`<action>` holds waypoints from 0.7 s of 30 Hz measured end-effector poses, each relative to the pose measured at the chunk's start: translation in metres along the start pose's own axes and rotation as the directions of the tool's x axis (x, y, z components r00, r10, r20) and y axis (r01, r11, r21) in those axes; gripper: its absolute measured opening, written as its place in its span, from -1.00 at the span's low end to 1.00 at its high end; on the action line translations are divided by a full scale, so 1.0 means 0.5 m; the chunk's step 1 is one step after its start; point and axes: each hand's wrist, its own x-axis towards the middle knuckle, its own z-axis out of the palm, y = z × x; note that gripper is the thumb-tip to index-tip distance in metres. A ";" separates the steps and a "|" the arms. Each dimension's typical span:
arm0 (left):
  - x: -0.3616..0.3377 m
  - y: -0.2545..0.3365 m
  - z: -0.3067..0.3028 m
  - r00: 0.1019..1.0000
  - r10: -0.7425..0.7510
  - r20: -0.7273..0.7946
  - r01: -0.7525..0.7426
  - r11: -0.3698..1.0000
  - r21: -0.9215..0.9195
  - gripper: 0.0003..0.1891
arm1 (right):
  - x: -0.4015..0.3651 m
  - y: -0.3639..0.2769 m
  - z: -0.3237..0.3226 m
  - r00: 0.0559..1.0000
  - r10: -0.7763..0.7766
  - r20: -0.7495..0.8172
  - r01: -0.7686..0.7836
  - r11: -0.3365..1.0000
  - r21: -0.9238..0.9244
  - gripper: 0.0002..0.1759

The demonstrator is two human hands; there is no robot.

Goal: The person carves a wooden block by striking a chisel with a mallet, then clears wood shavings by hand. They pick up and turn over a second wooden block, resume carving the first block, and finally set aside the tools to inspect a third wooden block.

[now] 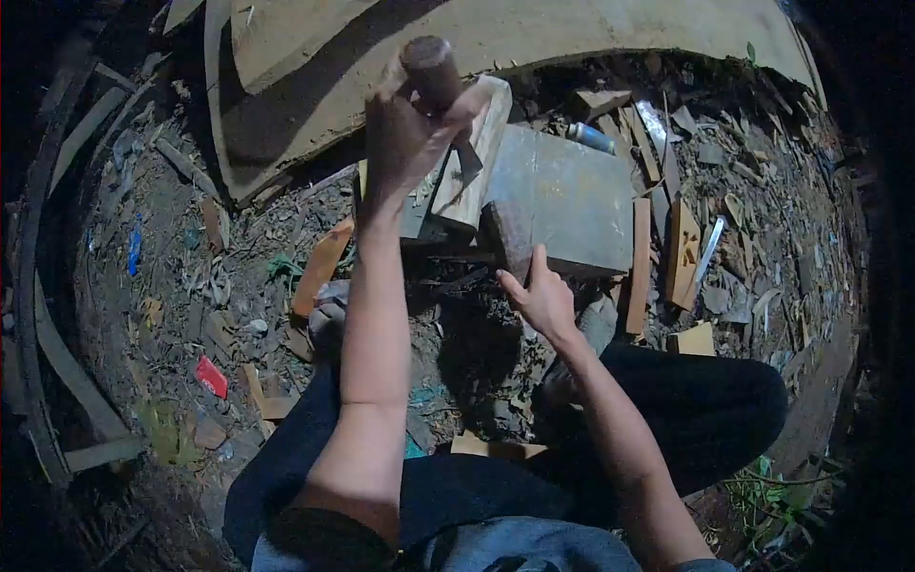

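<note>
My left hand [405,138] is wrapped round the dark wooden handle of a chisel [434,71]. Its flat blade slants down onto a pale wood block [488,138], which lies at an angle on a grey, flat-topped slab [581,195]. My right hand [545,297] grips a dark wooden mallet [510,234] near the slab's front edge, with the thumb and fingers around its lower end. The mallet is apart from the chisel handle. Part of the wood block is hidden behind the left hand and the blade.
Large curved boards [315,95] lie across the far side. Offcuts such as an orange-brown strip [639,267] and a notched piece [682,255] lie right of the slab, near a can [591,137]. A red wrapper [212,377] rests on the littered ground. My bent legs flank the work.
</note>
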 end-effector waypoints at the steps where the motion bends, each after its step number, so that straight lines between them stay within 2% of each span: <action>1: -0.006 -0.009 0.014 0.993 -0.070 -0.098 0.063 0.995 -0.076 -0.74 | 0.001 0.001 0.005 1.000 0.002 0.003 -0.002 1.000 0.001 -0.26; 2: -0.022 -0.014 0.025 0.974 -0.153 -0.169 0.100 0.953 -0.285 -0.81 | 0.004 0.007 0.009 1.000 -0.006 0.026 0.006 1.000 0.017 -0.25; 3: -0.018 0.025 0.033 0.918 -0.275 -0.284 0.126 0.884 -0.451 -0.81 | 0.008 0.010 0.005 0.999 -0.012 0.047 0.011 0.999 0.031 -0.24; 5: -0.020 0.001 0.017 0.860 -0.316 -0.401 0.052 0.836 -0.546 -0.78 | 0.004 0.012 0.004 0.999 0.017 0.052 -0.015 1.000 -0.025 -0.23; 7: -0.014 0.009 -0.004 0.783 -0.388 -0.487 0.075 0.835 -0.545 -0.75 | 0.003 0.010 0.001 0.999 -0.049 0.017 0.050 0.998 -0.044 -0.24; 8: -0.009 -0.004 -0.013 0.764 -0.377 -0.523 0.031 0.832 -0.554 -0.73 | 0.002 0.009 0.003 0.999 -0.041 0.019 0.042 0.998 -0.036 -0.24; 10: -0.020 -0.021 -0.019 0.748 -0.394 -0.533 0.045 0.833 -0.551 -0.73 | -0.001 0.010 0.006 0.998 -0.066 -0.001 0.066 0.993 -0.098 -0.27; 13: -0.025 -0.021 -0.010 0.717 -0.401 -0.571 0.040 0.841 -0.540 -0.72 | -0.001 0.007 0.001 0.997 -0.080 -0.005 0.079 0.993 -0.088 -0.30; 15: -0.026 -0.009 -0.007 0.679 -0.485 -0.551 0.129 0.818 -0.561 -0.70 | -0.005 0.006 0.000 0.995 -0.092 -0.026 0.090 0.993 -0.073 -0.31; 17: -0.027 -0.017 -0.004 0.709 -0.430 -0.559 0.105 0.848 -0.519 -0.70 | -0.006 0.003 -0.001 0.992 -0.113 -0.057 0.110 0.992 -0.060 -0.32; 19: -0.025 -0.023 0.005 0.735 -0.366 -0.570 0.062 0.874 -0.482 -0.69 | -0.003 0.007 0.000 0.996 -0.090 -0.023 0.088 0.993 -0.078 -0.32; 21: -0.029 -0.013 0.010 0.776 -0.358 -0.519 0.163 0.909 -0.384 -0.73 | 0.001 0.018 0.011 0.994 -0.106 -0.036 0.102 0.990 -0.094 -0.26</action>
